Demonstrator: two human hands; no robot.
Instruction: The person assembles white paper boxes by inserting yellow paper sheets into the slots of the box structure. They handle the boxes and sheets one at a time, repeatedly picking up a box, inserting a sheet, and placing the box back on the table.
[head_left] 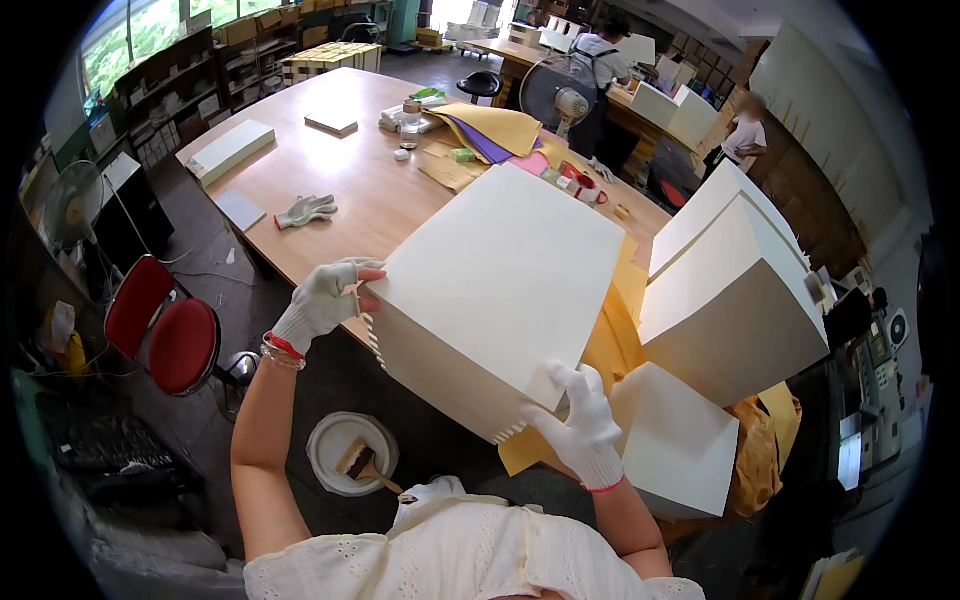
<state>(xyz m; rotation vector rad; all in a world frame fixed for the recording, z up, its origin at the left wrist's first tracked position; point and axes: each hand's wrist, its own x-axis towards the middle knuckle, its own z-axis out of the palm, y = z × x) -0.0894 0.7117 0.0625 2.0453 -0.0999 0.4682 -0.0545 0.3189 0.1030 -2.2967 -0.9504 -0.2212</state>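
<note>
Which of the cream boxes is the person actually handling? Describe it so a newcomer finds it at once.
Start at the long wooden table and come to its near edge. The large cream box there is gripped by the left hand and right hand, both white-gloved. Unlike the stacked cream boxes to its right, it is tilted and has notched corner flaps.

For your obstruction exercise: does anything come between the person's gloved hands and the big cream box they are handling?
Nothing visible does. The left hand grips the cream box at its left corner, and the right hand presses on its near corner; both white gloves touch it directly.
</note>
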